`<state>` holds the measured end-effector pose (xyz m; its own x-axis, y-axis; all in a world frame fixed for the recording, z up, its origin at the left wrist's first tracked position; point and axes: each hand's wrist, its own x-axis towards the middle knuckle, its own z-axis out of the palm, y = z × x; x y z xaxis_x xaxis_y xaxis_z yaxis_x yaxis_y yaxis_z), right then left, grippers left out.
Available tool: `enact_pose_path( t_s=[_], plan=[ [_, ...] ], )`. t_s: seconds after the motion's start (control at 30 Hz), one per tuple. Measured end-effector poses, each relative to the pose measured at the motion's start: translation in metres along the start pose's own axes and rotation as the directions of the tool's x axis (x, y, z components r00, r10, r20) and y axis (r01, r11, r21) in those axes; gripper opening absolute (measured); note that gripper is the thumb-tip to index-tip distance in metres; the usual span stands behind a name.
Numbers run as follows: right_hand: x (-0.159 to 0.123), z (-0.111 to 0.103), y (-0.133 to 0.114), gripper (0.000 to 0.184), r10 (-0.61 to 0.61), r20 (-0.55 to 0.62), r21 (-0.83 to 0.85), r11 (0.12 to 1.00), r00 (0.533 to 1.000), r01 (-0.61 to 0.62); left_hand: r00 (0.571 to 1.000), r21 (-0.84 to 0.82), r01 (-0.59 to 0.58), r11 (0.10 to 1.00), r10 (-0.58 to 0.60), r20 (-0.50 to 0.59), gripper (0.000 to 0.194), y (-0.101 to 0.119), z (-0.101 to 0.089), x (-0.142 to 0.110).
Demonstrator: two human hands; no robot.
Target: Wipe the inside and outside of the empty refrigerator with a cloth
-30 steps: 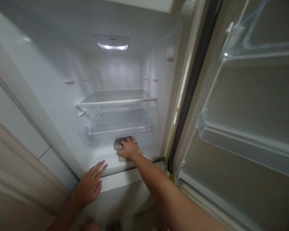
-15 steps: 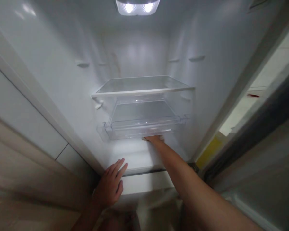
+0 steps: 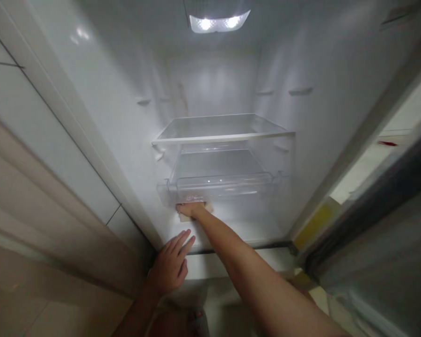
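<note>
Inside the fridge, my right hand [image 3: 191, 210] is pressed down on a pale beige cloth [image 3: 185, 218] at the left of the white fridge floor [image 3: 245, 229]. Its fingers are curled over the cloth and partly hidden. Just above it is a clear plastic drawer [image 3: 228, 189], whose front partly covers the view of the hand. My left hand [image 3: 171, 263] rests at the fridge's front left edge, palm down with fingers stretched out, holding nothing.
A glass shelf [image 3: 224, 128] with a white front edge spans the fridge above the drawer. A lamp [image 3: 219, 23] glows at the top. The fridge door [image 3: 382, 234] stands open on the right, and a tiled wall [image 3: 73, 154] runs along the left.
My right hand has moved left across the fridge floor with the cloth, from under the drawer's middle to its left side. My left hand stays at the front edge. The view has shifted slightly.
</note>
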<state>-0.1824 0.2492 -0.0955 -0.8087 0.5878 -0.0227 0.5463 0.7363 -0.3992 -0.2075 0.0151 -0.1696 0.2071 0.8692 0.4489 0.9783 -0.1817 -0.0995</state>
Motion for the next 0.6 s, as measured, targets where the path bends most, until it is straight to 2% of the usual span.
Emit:
enact_pose_path(
  t_s=[0.17, 0.3, 0.47, 0.53, 0.6],
  plan=[
    [-0.063, -0.013, 0.004, 0.052, -0.053, 0.003, -0.021, 0.998, 0.999, 0.053, 0.996, 0.056, -0.042, 0.998, 0.047, -0.081, 0.084, -0.003, 0.005, -0.002],
    [-0.102, -0.021, 0.022, 0.048, -0.032, -0.011, -0.016, 0.999, 0.999, 0.032, 0.984, 0.103, -0.094, 0.99, 0.108, -0.142, 0.082, -0.006, 0.011, -0.003],
    [-0.126, -0.037, 0.07, 0.066, 0.137, -0.078, -0.043, 0.989, 0.987, -0.141, 0.984, 0.105, -0.111, 0.988, 0.124, -0.126, 0.083, -0.007, 0.012, -0.002],
    [-0.132, -0.043, 0.095, 0.074, 0.24, -0.158, -0.05, 0.967, 0.958, -0.251, 0.984, 0.104, -0.113, 0.988, 0.125, -0.123, 0.083, -0.007, 0.012, -0.002],
    [-0.134, -0.048, 0.119, 0.074, 0.334, -0.251, -0.048, 0.933, 0.908, -0.357, 0.985, 0.098, -0.111, 0.989, 0.122, -0.125, 0.083, -0.007, 0.013, -0.002]
  ],
)
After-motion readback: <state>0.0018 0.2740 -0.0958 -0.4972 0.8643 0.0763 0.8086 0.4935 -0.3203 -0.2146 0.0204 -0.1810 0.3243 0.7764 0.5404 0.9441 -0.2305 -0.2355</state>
